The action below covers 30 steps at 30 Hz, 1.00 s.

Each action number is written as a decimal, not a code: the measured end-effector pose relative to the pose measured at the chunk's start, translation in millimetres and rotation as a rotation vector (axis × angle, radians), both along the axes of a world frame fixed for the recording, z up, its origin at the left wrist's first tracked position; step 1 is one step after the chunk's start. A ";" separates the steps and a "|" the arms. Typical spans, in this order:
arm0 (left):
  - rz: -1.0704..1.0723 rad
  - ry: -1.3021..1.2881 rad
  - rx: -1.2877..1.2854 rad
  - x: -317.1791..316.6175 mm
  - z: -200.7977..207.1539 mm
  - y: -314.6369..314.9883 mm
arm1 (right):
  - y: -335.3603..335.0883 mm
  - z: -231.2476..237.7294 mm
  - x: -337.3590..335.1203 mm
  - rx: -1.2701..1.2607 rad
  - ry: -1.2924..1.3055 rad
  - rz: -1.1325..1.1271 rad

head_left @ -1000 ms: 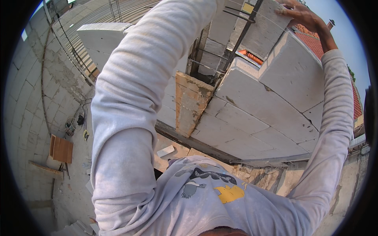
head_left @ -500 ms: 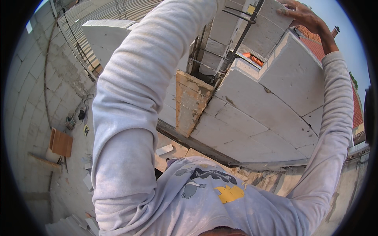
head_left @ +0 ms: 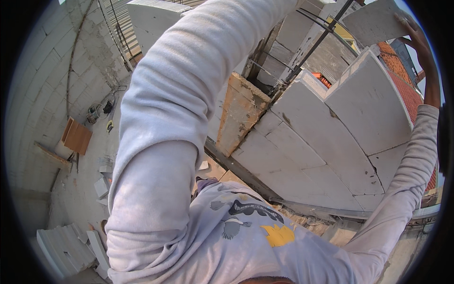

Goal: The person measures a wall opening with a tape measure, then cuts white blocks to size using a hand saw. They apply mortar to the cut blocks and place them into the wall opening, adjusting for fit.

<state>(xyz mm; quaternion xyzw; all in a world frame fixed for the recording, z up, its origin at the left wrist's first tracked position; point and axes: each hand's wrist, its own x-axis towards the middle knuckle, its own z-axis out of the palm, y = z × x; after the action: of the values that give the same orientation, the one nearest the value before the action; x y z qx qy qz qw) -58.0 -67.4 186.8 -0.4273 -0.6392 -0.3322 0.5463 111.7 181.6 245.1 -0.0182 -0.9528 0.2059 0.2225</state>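
My right hand [head_left: 415, 32] grips the right end of a light grey concrete block [head_left: 372, 22] at the upper right, its fingers pressed against the block's edge. The block hangs tilted above the stepped top of a block wall [head_left: 369, 97] of the same pale material. My left arm, in a pale sleeve [head_left: 165, 109], reaches up past the top edge, so the left hand is hidden. Between the arm and the wall stand dark steel reinforcing bars [head_left: 321, 38] with thin cross ties. A mortar-stained wooden board [head_left: 241, 111] closes the front of that column gap.
Another block wall [head_left: 42, 85] rises on the far left. Down on the floor are a brown wooden box [head_left: 76, 136], a plank [head_left: 52, 155] and stacked white blocks [head_left: 66, 248]. Red roof tiles [head_left: 405, 97] show beyond the wall at right.
My right hand and the block have moved right and away from the rebar, leaving a gap above the wall. The view has shifted, so the wall sits further right.
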 end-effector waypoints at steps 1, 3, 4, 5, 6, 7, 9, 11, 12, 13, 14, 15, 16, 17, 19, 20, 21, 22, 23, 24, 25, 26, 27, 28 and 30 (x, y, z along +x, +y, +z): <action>-0.029 -0.019 0.000 4.1 0.3 -1.1 | 3.3 0.9 7.2 0.016 0.022 -0.008; -0.027 -0.011 0.002 6.1 -1.8 -1.0 | 7.3 0.2 23.7 0.033 0.071 -0.015; -0.034 -0.007 0.007 7.3 -2.7 0.1 | 7.6 0.4 34.5 0.041 0.094 -0.024; -0.033 -0.020 0.016 9.1 -2.4 2.5 | 4.0 3.4 53.1 0.064 0.113 -0.054; -0.014 -0.033 0.002 9.9 -4.7 4.1 | 6.0 0.5 61.8 0.067 0.136 -0.057; 0.004 -0.047 -0.012 10.5 -7.3 6.1 | 5.8 -4.2 72.4 0.068 0.158 -0.067; 0.004 -0.042 0.001 8.7 -8.6 9.9 | 1.2 -10.2 97.7 0.072 0.200 -0.089; -0.017 -0.011 0.046 2.9 -9.6 16.2 | -9.9 -18.4 122.0 0.077 0.250 -0.111; -0.024 0.018 0.074 -1.7 -11.4 18.4 | -15.9 -27.0 130.7 0.066 0.274 -0.111; -0.026 0.047 0.101 -8.3 -13.0 17.7 | -22.6 -34.9 136.3 0.049 0.299 -0.106; -0.059 0.030 0.106 -7.8 -10.7 11.9 | -40.0 -36.7 152.3 0.062 0.323 -0.122; -0.076 0.011 0.096 -5.5 -12.9 2.2 | -49.6 -43.7 158.5 0.057 0.341 -0.125; -0.067 -0.019 0.078 -9.6 -22.1 -17.8 | -63.7 -56.4 157.2 0.036 0.359 -0.113; -0.148 -0.034 0.116 -12.8 -31.3 -31.4 | -76.9 -66.1 164.7 0.031 0.365 -0.122; -0.379 -0.149 0.382 31.1 -72.5 -42.2 | -113.2 -80.5 196.7 0.062 0.372 -0.193; -0.442 -0.221 0.430 50.5 -99.0 -63.4 | -114.4 -104.3 192.4 -0.013 0.373 -0.161; -0.473 -0.339 0.421 66.9 -136.8 -109.8 | -132.4 -125.6 179.6 -0.082 0.354 -0.090; -0.550 -0.514 0.409 84.1 -179.2 -136.1 | -140.9 -150.7 165.9 -0.150 0.310 -0.042; -0.663 -0.764 0.375 103.6 -223.9 -161.8 | -149.7 -179.1 151.3 -0.232 0.247 0.012; -0.792 -1.034 0.402 120.5 -276.2 -182.4 | -161.7 -205.4 136.1 -0.286 0.162 0.053; -0.916 -1.271 0.462 140.5 -324.1 -197.9 | -172.5 -225.8 128.3 -0.320 0.073 0.077; -1.010 -1.409 0.546 160.3 -366.1 -210.2 | -183.1 -244.1 122.9 -0.358 -0.001 0.105; -1.093 -1.465 0.642 181.9 -405.7 -219.9 | -190.3 -260.1 118.3 -0.395 -0.069 0.143; -1.179 -1.516 0.738 203.6 -443.3 -229.3 | -198.8 -279.2 107.9 -0.442 -0.153 0.194; -1.236 -1.542 0.894 252.4 -478.0 -251.5 | -222.2 -316.6 82.1 -0.522 -0.315 0.314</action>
<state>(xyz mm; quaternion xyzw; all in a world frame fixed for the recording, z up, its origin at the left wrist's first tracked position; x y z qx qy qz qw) 194.5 -318.9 -291.2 -0.1138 -0.3057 -0.9320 -0.1581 193.8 -40.6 -71.4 0.0406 -0.8817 0.4694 0.0261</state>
